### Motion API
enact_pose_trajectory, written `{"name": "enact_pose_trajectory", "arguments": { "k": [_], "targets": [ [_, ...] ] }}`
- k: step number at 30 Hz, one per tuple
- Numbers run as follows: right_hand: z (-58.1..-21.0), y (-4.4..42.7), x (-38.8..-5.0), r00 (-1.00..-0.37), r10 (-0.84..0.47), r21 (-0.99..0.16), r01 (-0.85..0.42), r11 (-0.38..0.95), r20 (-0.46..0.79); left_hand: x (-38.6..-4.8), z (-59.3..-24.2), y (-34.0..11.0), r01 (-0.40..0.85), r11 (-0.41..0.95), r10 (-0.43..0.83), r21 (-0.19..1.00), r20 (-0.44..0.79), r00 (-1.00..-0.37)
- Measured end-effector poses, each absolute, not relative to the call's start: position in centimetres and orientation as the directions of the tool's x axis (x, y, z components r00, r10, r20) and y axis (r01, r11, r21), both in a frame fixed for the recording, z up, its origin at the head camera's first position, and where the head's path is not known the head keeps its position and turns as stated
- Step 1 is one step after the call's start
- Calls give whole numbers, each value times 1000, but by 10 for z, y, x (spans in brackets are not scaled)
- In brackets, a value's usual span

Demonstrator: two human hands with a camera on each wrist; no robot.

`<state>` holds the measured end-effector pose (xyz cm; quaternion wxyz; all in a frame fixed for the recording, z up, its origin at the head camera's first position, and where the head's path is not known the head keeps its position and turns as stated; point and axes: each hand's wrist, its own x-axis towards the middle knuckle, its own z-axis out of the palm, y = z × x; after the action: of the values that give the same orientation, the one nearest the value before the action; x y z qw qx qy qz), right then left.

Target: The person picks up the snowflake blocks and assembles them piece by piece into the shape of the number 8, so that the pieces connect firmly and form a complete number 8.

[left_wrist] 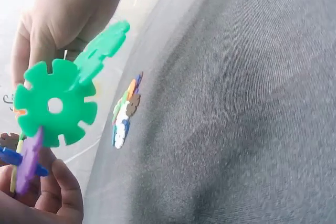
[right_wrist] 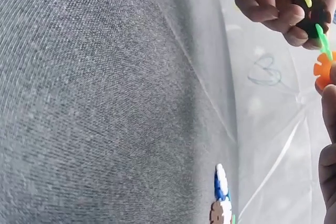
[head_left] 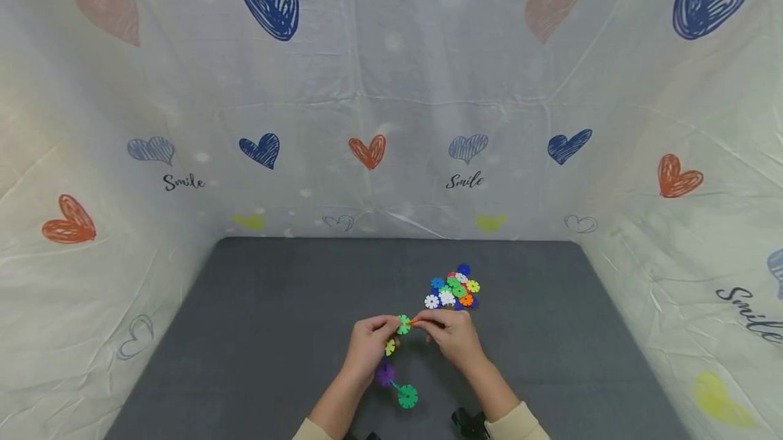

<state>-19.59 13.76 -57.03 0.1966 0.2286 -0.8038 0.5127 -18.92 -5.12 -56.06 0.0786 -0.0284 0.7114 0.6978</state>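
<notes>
"Smile" (head_left: 183, 182) reads in black script three times across the heart-print cloth (head_left: 404, 52), head view.

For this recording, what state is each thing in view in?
Left hand: gripping the disc chain.
Right hand: pinching the orange disc.
Disc chain: linked, partly hidden by the left hand.
Orange disc: meeting the light green disc; whether fully slotted, unclear.
Light green disc: between the hands.
Disc pile: heaped, colors mixed.
Backdrop: hanging, creased.
</notes>
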Motion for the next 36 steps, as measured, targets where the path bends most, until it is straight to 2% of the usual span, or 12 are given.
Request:
{"name": "enact_pose_trajectory", "arguments": {
  "k": [7,15,21,23,26,31,36],
  "targets": [
    [-572,140,-196,-803,-180,-728,-592,346,568,-186,-561,-50,-174,44,70,984,-177,-982],
    [-576,143,-197,-880,-209,-794,-475,379,427,-185,-573,-47,-241,-4,68,971,-240,-968],
    [-573,154,-199,-907,-276,-868,-395,302,317,-187,-571,-52,-277,-53,60,959,-274,-960],
    [-573,159,-202,-928,-236,-878,-354,323,288,-186,-569,-53,-287,-76,34,955,-285,-958],
    [-576,168,-210,-965,-80,-843,-259,471,251,-186,-570,-54,-301,-117,11,947,-301,-953],
    [-588,184,-222,-968,204,-730,33,683,147,-186,-571,-55,-322,-152,17,934,-324,-946],
    [-599,192,-229,-963,269,-642,192,743,24,-187,-572,-56,-323,-170,15,931,-325,-945]
  ]
}}
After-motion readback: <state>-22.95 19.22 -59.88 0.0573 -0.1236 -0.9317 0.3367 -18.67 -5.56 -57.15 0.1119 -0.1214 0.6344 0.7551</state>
